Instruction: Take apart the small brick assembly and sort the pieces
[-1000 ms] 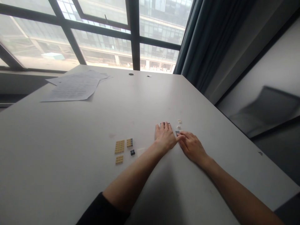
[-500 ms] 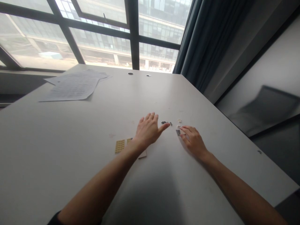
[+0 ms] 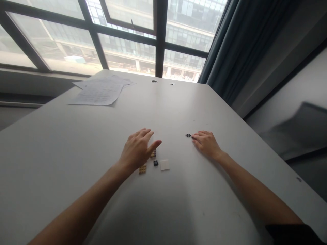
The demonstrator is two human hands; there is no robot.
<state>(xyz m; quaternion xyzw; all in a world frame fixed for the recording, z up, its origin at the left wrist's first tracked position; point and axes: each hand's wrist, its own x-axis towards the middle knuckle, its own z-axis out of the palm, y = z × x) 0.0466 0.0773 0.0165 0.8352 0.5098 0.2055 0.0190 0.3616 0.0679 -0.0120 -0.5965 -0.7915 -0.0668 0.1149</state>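
Note:
My left hand (image 3: 136, 149) hovers or rests palm down left of the middle, fingers extended and thumb spread, holding nothing visible. It partly covers a tan studded brick plate (image 3: 142, 168) and another studded piece (image 3: 153, 153). Close to its wrist lie a small black studded brick (image 3: 155, 163) and a flat cream square tile (image 3: 165, 165). My right hand (image 3: 207, 144) lies palm down on the table, fingers fairly straight and near together. A dark bit shows at its fingertips; whatever is under the palm is hidden. Just left of those fingertips sit small black pieces (image 3: 188, 135).
The white table (image 3: 107, 131) reaches back to a large window (image 3: 127, 51). Printed papers (image 3: 98, 92) lie at its far left. Two round fittings, one dark (image 3: 154, 81), sit near the far edge. A dark curtain (image 3: 222, 58) hangs at the right.
The view has turned slightly left. My left hand has moved left, uncovering the cream tile and black brick. My right hand has shifted left; the white and grey pieces near it are now hidden.

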